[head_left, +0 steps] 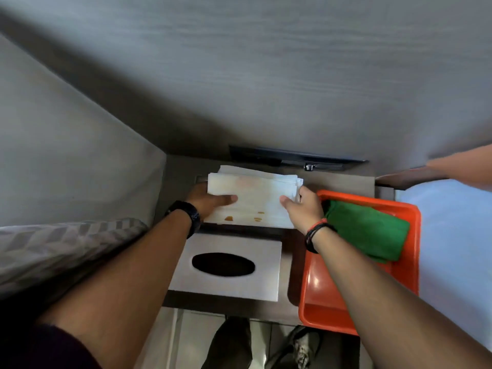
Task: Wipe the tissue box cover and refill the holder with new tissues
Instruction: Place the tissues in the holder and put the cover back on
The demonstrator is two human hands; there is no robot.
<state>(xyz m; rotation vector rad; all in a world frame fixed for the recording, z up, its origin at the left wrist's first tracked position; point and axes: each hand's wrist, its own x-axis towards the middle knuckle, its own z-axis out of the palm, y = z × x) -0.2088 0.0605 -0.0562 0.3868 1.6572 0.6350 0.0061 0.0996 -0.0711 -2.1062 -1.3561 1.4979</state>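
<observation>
Tissues lie crosswise between hands.

Grey wood-grain wall from 10 to 2 o'clock, dim and evenly lit. Plain grey side wall at 9. Striped grey bedding at 8. White bed at 3. Dark brown counter at centre, black wall panel just beyond. Pale tiled floor at 6.
</observation>
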